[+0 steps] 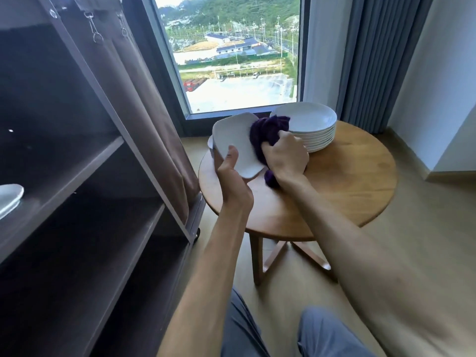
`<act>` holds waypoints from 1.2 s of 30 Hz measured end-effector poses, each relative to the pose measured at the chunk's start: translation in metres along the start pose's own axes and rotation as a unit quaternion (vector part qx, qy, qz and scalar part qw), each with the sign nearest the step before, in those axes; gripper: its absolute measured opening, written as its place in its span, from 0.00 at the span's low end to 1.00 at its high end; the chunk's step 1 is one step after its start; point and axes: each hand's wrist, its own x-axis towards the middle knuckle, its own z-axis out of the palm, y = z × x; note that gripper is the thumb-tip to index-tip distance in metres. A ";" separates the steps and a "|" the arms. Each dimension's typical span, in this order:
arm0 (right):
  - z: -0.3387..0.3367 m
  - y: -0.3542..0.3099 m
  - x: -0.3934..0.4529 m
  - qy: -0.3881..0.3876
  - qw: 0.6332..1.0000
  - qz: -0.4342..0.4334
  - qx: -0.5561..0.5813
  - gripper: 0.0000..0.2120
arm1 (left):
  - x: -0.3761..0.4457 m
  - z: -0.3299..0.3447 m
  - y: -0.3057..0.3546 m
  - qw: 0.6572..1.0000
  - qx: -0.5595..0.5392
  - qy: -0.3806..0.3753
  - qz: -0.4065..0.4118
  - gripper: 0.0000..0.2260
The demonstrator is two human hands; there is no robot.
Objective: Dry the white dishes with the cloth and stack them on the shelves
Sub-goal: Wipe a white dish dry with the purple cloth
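White square dish (238, 144) tilted up above the left edge of the round wooden counter (355, 181), face turned toward the camera. Left hand (233, 176) gripping its lower edge, thumb laid on the inner face, fingers hidden behind. Purple cloth (266, 136) bunched against the dish's right rim, a tail of it hanging below the wrist. Right hand (284, 157) clenched round the cloth, knuckles up, fingers fully curled into the fabric. More white ware (210, 145) just behind the held dish, mostly hidden, count unclear. Stack of round white plates (309, 127) at the back of the counter, just right of the cloth; roughly 8 rims showing, exact count hard to tell. Dark shelves (85, 161) at left, curtain (144, 104) clipped at the top rail and drawn to the unit's right side. 1 white dish (9, 198) on the middle shelf at the far left edge, partly cut off by the frame. Window (231, 55) behind the counter, grey drapes (376, 60) to its right. Blue-grey trouser knees (322, 333) at the bottom of the view.
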 end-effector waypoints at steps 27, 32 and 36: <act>-0.044 -0.020 0.012 0.063 0.946 0.059 0.312 0.11 | -0.007 -0.009 0.027 1.000 -0.016 0.021 -0.001 0.15; -0.062 -0.003 0.017 -0.063 0.690 0.177 0.699 0.06 | 0.005 -0.018 0.030 0.985 -0.125 0.069 -0.093 0.14; -0.055 -0.006 0.009 -0.185 0.653 0.156 0.717 0.13 | 0.005 -0.014 0.027 0.979 -0.100 0.038 -0.176 0.16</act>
